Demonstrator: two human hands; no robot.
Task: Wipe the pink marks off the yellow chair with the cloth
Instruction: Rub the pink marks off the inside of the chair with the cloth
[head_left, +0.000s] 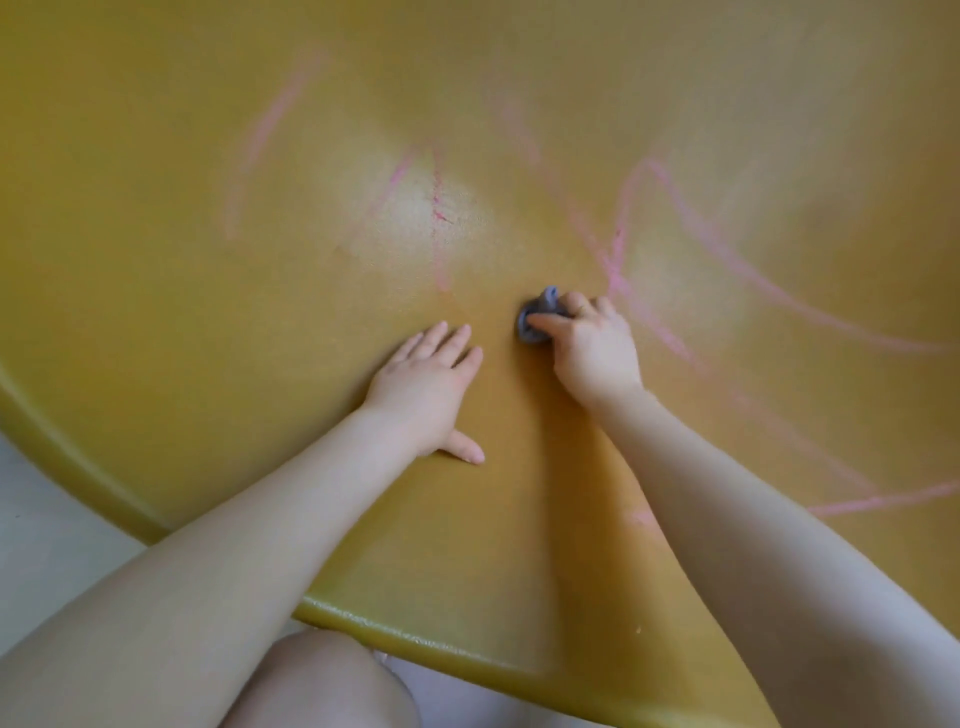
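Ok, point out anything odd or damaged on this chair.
Pink marks scrawl across the yellow chair, mostly right of the right hand gripping the cloth. No damage visible.

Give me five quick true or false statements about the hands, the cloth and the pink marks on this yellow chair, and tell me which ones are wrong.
1. The right hand grips the cloth. True.
2. The left hand holds a second cloth. False: it lies flat on the chair, holding nothing.
3. Pink marks remain to the right of the cloth. True.
4. The cloth is bright red. False: it is grey-blue.
5. The chair is wiped clean. False: pink lines still cross much of it.
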